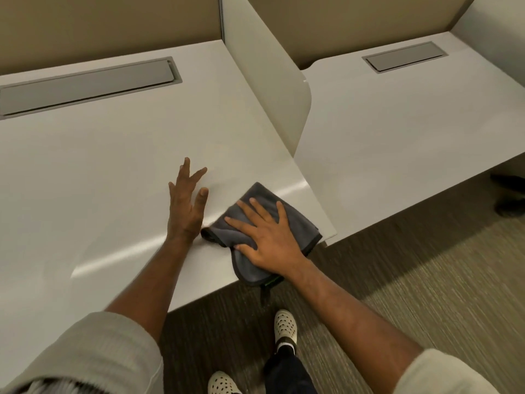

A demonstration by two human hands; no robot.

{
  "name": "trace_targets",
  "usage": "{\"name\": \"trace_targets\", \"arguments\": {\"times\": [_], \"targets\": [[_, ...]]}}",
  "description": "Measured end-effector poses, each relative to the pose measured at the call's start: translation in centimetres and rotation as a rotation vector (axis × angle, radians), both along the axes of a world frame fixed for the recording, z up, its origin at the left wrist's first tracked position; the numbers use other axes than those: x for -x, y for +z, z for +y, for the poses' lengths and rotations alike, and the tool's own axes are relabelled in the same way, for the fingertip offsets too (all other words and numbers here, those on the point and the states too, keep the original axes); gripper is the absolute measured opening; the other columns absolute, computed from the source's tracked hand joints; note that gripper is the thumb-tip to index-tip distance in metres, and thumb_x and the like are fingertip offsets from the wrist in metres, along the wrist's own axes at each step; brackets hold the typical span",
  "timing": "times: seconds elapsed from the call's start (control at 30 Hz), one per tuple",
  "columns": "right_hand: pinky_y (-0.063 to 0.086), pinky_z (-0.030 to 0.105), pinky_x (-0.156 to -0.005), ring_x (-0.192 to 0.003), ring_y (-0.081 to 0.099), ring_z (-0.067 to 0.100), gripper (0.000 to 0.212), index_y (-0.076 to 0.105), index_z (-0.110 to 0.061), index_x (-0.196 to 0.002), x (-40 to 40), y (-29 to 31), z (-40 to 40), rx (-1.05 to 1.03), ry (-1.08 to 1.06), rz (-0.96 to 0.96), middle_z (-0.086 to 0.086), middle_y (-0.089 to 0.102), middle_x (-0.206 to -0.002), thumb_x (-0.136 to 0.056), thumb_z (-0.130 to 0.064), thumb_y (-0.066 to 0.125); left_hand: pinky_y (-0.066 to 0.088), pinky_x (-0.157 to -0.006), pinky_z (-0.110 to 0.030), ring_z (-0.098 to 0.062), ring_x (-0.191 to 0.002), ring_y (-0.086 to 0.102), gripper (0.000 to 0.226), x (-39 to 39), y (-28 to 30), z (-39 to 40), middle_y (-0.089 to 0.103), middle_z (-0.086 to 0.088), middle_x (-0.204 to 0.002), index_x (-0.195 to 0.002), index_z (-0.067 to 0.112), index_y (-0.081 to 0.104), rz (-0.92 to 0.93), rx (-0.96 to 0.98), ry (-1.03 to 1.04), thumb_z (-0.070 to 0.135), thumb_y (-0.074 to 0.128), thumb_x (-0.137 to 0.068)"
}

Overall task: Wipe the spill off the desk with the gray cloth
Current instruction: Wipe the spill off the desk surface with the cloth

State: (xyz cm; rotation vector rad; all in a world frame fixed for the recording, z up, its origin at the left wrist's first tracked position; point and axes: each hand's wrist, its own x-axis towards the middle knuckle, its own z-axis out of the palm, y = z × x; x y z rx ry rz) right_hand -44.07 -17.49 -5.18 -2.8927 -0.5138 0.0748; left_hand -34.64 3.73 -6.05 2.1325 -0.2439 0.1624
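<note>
Down at the near right corner of the desk (113, 155), the gray cloth (295, 223) lay bunched and folded — a soft, napped fabric with a darker stitched edge, one fold drooping over the desk's front edge. The right hand (264, 240) pressed flat on it, fingers spread and straight, the thumb tip touching a fold. At about nine o'clock from the cloth, the left hand (186, 206) rested on the bare desk, fingers splayed and relaxed, grasping nothing. The desk was smooth, pale and faintly glossy, with streaks of reflected light; whether any spill was on it could not be told. A long gray recessed hatch (85, 86) sat at eleven o'clock — closed. A curved white divider (272, 81) rose at one o'clock.
</note>
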Motion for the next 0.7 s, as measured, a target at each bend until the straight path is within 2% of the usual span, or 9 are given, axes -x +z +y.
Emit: {"name": "trace_targets", "arguments": {"times": [0.13, 0.3, 0.5, 0.7], "targets": [[0.001, 0.063, -0.122, -0.157, 0.004, 0.013, 0.062, 0.025, -0.044, -0.156, 3.4, 0.0, -2.5, -0.036, -0.065, -0.002, -0.009, 0.016, -0.17, -0.096, -0.048, 0.036, -0.004, -0.126, -0.053, -0.007, -0.157, 0.006, 0.074, -0.1, -0.3, 0.1, 0.013, 0.011, -0.17, -0.148, 0.028, 0.047, 0.013, -0.073, -0.022, 0.075, 0.024, -0.095], [0.008, 0.061, -0.123, -0.157, 0.013, 0.014, 0.06, 0.035, -0.034, -0.156, 5.1, 0.2, -4.1, -0.067, -0.163, -0.059, -0.007, 0.024, -0.168, -0.096, -0.037, 0.042, -0.006, -0.126, -0.051, -0.005, -0.157, 0.003, 0.071, -0.2, -0.3, 0.0, 0.012, 0.012, -0.17, -0.149, 0.029, 0.043, 0.025, -0.121, -0.031, 0.073, 0.027, -0.096], [0.01, 0.061, -0.123, -0.156, 0.019, 0.015, 0.058, 0.042, -0.028, -0.153, 5.3, -0.4, -5.9, -0.111, -0.178, -0.114, -0.006, 0.031, -0.165, -0.096, -0.031, 0.049, -0.008, -0.126, -0.049, -0.006, -0.157, 0.002, 0.071, -0.1, -0.4, -0.2, 0.01, 0.014, -0.17, -0.152, 0.025, 0.039, 0.021, -0.193, -0.037, 0.07, 0.029, -0.098], [0.02, 0.063, -0.12, -0.151, 0.033, 0.018, 0.052, 0.056, -0.022, -0.143, 5.1, -1.6, -8.9, -0.22, -0.171, -0.245, 0.0, 0.046, -0.157, -0.092, -0.026, 0.054, -0.007, -0.126, -0.05, -0.005, -0.157, -0.001, 0.071, -0.2, -0.5, -0.4, 0.006, 0.016, -0.17, -0.155, 0.027, 0.032, 0.016, -0.302, -0.018, 0.07, 0.029, -0.098]]}}
